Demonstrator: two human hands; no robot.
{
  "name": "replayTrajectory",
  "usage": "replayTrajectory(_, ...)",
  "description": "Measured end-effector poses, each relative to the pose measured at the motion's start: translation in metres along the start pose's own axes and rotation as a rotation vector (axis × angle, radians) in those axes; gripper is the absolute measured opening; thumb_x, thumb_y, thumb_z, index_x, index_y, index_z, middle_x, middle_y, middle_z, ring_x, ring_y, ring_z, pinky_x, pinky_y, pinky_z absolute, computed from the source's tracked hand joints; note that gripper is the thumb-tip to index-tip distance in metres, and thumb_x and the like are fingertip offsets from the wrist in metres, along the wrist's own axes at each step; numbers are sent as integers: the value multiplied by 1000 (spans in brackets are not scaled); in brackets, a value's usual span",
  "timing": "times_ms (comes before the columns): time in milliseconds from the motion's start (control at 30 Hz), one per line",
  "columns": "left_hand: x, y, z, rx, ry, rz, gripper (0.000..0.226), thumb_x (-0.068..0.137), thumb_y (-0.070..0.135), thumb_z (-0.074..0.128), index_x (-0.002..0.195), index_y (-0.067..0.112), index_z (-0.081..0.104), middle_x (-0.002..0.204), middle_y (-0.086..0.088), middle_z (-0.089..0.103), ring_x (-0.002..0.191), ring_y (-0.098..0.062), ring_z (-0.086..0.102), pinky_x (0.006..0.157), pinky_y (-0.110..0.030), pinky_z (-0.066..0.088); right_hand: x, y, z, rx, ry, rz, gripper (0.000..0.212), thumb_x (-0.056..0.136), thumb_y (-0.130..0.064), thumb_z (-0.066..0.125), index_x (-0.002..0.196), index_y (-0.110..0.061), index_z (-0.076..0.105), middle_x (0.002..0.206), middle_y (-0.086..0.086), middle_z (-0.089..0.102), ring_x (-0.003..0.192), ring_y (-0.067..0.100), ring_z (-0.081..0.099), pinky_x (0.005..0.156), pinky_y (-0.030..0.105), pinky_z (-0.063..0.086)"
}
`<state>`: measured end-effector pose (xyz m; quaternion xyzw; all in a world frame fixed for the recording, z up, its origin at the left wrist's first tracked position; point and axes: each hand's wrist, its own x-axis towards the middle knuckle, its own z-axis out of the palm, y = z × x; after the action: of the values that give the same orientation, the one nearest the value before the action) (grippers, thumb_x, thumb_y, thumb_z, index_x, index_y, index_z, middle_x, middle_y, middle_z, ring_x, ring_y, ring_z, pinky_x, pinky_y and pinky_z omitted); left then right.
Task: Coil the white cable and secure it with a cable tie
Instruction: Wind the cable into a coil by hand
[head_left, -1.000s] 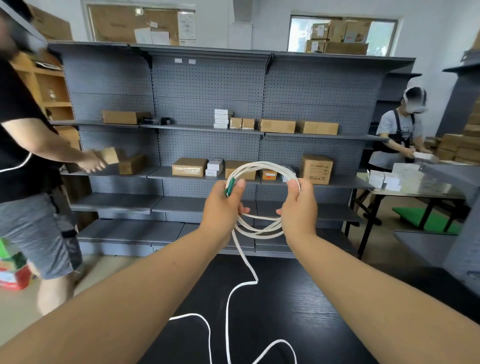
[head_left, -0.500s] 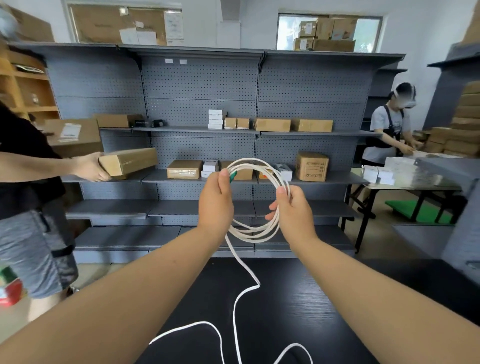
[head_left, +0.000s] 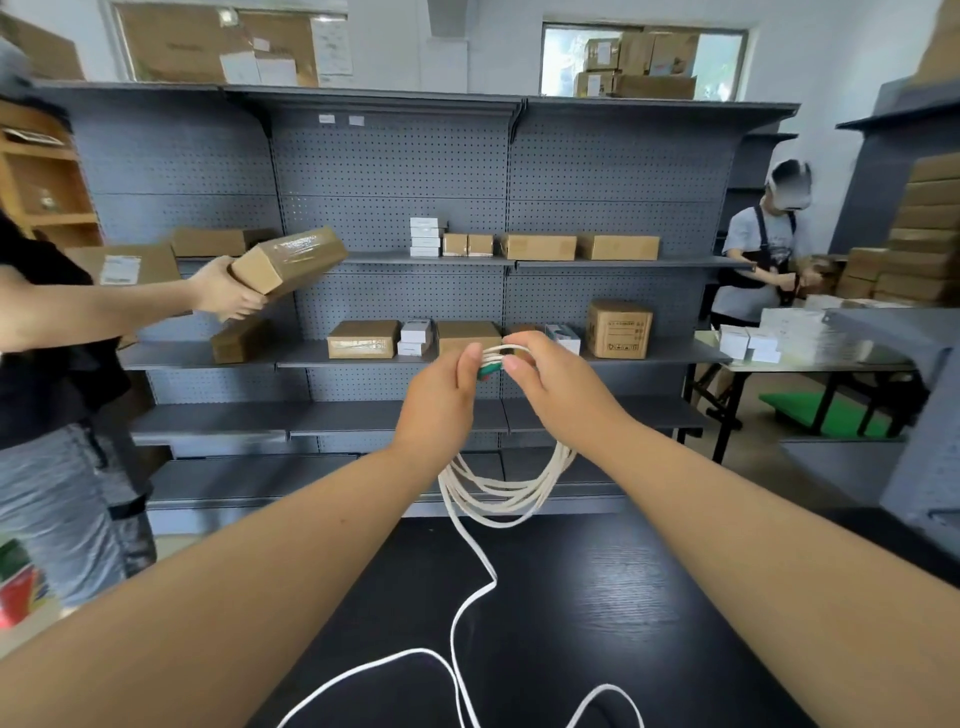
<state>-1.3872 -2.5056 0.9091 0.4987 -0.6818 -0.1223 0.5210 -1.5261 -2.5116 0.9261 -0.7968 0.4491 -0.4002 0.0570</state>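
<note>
The white cable (head_left: 506, 496) hangs as a coil of several loops in front of me, above the black table (head_left: 597, 613). My left hand (head_left: 441, 400) pinches the top of the coil together with the cable's green connector (head_left: 491, 370). My right hand (head_left: 558, 384) grips the same top strands right beside it, thumb and fingers closed on them. A loose tail of cable drops from the coil and snakes over the table toward me. No cable tie is visible.
Grey pegboard shelving (head_left: 395, 208) with cardboard boxes stands behind the table. At left a person (head_left: 57, 332) holds up a taped box (head_left: 288, 260). At right another person (head_left: 763, 254) works at a table (head_left: 810, 358) stacked with white boxes.
My hands have come together at the top of the coil, so the loops now hang lower and narrower. The person at left has lifted the box higher.
</note>
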Motion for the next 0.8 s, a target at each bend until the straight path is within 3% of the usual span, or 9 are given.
replayTrajectory(100, 1, -2, 0, -12, 0, -15, 49, 100, 37, 26, 83, 5, 58, 59, 0, 45, 59, -20, 43, 59, -34, 32, -1, 3, 2, -30, -27, -23, 32, 96, -28, 44, 125, -13, 47, 115, 6, 60, 93, 12, 48, 66, 20, 25)
replayTrajectory(200, 1, -1, 3, -22, -35, -49, 47, 100, 38, 26, 73, 13, 55, 57, 2, 45, 58, -19, 43, 59, -31, 31, -2, 6, 3, -35, -16, -6, 34, 94, -31, 48, 123, -13, 48, 115, 6, 61, 101, 20, 54, 66, 20, 25)
replayTrajectory(333, 1, 4, 7, -76, -88, -106, 51, 100, 39, 27, 77, 9, 61, 56, 5, 46, 55, -15, 42, 64, -30, 35, -6, 13, 0, -25, 14, 35, 30, 93, -35, 50, 116, -16, 53, 104, 4, 63, 87, 18, 52, 67, 25, 30)
replayTrajectory(433, -1, 8, 10, -116, -115, -116, 49, 99, 41, 28, 73, 12, 57, 55, 2, 47, 52, -15, 46, 56, -26, 42, -9, 17, -2, 1, 67, 51, 25, 92, -33, 52, 109, -14, 57, 88, 0, 58, 79, 15, 48, 61, 22, 25)
replayTrajectory(500, -4, 11, 13, -135, -118, -126, 48, 99, 41, 29, 78, 9, 57, 56, -1, 49, 47, -15, 50, 51, -21, 44, -11, 20, -3, 11, 98, 58, 24, 92, -31, 53, 107, -13, 58, 85, -3, 55, 79, 15, 47, 60, 22, 24)
replayTrajectory(600, -10, 12, 20, -265, -141, -212, 43, 98, 43, 32, 86, 11, 59, 60, -1, 53, 49, -15, 52, 58, -26, 44, -15, 26, -8, 49, 174, 92, 22, 93, -29, 52, 105, -12, 59, 86, 1, 59, 79, 17, 49, 63, 26, 27)
replayTrajectory(800, -27, 15, 35, -377, -194, -261, 31, 98, 40, 35, 98, 18, 58, 65, 3, 55, 53, -8, 56, 59, -22, 45, -23, 39, -22, 159, 398, 196, 21, 95, -27, 48, 97, -8, 56, 76, 2, 55, 72, 20, 48, 56, 28, 23)
